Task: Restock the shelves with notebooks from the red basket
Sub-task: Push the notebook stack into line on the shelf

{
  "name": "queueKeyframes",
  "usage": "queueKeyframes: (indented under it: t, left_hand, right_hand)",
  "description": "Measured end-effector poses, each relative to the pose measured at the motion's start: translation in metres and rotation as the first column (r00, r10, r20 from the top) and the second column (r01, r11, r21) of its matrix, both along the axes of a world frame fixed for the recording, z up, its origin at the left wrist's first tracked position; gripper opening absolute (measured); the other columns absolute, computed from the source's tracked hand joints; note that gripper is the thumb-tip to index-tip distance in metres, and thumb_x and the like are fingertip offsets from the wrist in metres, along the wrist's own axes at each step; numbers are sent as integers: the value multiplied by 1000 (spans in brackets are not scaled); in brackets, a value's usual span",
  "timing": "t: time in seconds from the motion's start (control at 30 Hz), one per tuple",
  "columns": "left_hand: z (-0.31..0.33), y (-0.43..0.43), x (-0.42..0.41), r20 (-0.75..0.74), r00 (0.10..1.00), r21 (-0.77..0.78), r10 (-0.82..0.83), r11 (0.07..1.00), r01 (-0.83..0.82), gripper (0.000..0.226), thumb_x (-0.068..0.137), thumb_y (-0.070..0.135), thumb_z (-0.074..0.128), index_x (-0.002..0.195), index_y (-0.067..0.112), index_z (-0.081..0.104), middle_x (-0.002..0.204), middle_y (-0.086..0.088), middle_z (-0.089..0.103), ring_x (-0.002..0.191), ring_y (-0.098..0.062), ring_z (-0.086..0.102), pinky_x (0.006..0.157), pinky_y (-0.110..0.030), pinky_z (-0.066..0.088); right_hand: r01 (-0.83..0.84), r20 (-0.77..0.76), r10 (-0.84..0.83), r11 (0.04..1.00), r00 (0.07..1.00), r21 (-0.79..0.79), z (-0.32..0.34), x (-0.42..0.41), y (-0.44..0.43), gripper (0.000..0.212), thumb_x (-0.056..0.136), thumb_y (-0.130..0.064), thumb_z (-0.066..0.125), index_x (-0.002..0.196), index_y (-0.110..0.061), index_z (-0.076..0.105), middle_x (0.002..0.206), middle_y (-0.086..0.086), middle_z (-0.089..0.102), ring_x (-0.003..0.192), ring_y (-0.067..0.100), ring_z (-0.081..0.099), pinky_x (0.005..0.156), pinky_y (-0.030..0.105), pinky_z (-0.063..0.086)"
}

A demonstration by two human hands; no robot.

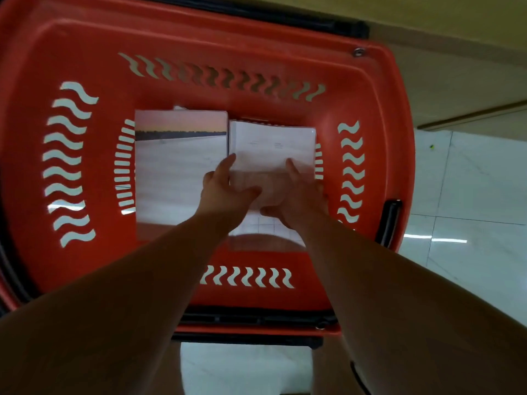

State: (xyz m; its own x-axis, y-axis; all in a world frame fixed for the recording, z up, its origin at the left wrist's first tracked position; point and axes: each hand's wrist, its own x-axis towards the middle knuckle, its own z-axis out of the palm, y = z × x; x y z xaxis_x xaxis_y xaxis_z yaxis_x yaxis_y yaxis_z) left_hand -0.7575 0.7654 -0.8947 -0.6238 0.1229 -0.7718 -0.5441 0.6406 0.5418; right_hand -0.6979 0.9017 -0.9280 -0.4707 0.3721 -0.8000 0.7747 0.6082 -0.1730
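I look straight down into the red basket on the floor. Two stacks of notebooks lie side by side on its bottom. The left notebook has a cover with a pink sky and a dark horizon. The right notebook is white and wrapped in clear plastic. My left hand holds the right notebook's left edge, thumb across the cover. My right hand grips its right part, fingers on top. The lower half of that notebook is hidden by my hands and forearms.
The basket has wavy slots in its walls and black handles folded down at the far and near rims. White glossy floor tiles lie to the right. A beige shelf base or wall runs along the top right.
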Motion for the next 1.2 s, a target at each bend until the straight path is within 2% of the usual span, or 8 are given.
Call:
queueKeyframes:
  t: [0.2,0.33,0.57,0.67,0.73,0.87,1.1,1.2]
  left_hand:
    - [4,2,-7,61,990,110,126,985,-133,85,92,10,68,156,38,20,139,-6,57,122,-25,60,102,-44,52]
    - [10,17,-11,-20,1000,65,-11,998,12,51,92,10,66,137,25,48,116,1,66,108,-26,67,89,-38,59]
    - [37,-16,-31,-62,996,170,59,984,-48,63,95,1,57,145,37,43,128,7,63,120,-16,60,96,-35,55]
    - [46,-53,-55,-31,997,244,67,968,-58,68,96,1,55,145,46,42,135,4,62,124,-19,59,97,-46,55]
    - [43,-79,-70,-51,997,208,50,977,-38,73,96,0,54,146,50,38,136,2,62,122,-22,61,94,-50,56]
    - [19,-117,-85,-100,990,3,103,995,-103,61,99,4,54,150,33,40,126,2,64,88,-5,62,66,-26,55]
    - [-31,-130,-99,-129,986,-371,-101,927,46,73,85,25,65,151,23,34,145,-14,49,131,-36,50,106,-50,47]
    - [-34,-131,-90,-79,995,-257,-61,966,39,84,88,12,65,156,34,20,152,-8,38,133,-31,45,104,-50,49]
  right_hand:
    - [176,3,-176,983,984,59,9,-5,-11,118,70,-66,80,157,-43,4,163,22,16,147,49,20,117,57,25]
    - [296,-61,-294,955,954,28,17,-3,-14,112,72,-73,72,157,-40,7,162,20,20,147,45,22,117,56,25]
    - [265,-176,-242,957,954,122,35,-2,-33,94,74,-87,47,150,-41,16,163,9,26,149,41,23,118,59,25]
    - [302,-185,-288,952,940,53,35,-15,-51,95,80,-82,47,156,-39,9,165,10,20,151,38,18,119,57,21]
    - [215,-187,-216,976,958,-27,30,-24,-68,86,87,-68,48,158,-30,17,162,10,23,148,38,21,116,56,26]
    - [191,-205,-219,971,954,-145,25,-39,-103,96,83,-52,69,158,-31,13,157,3,31,138,29,36,103,44,40]
    - [136,-206,-163,981,965,-141,17,-49,-129,104,91,-43,70,161,-26,-5,155,5,29,137,28,37,107,40,40]
    - [138,-189,-163,981,968,-139,16,-51,-130,102,93,-40,67,161,-25,-7,152,7,29,136,28,36,105,38,41]
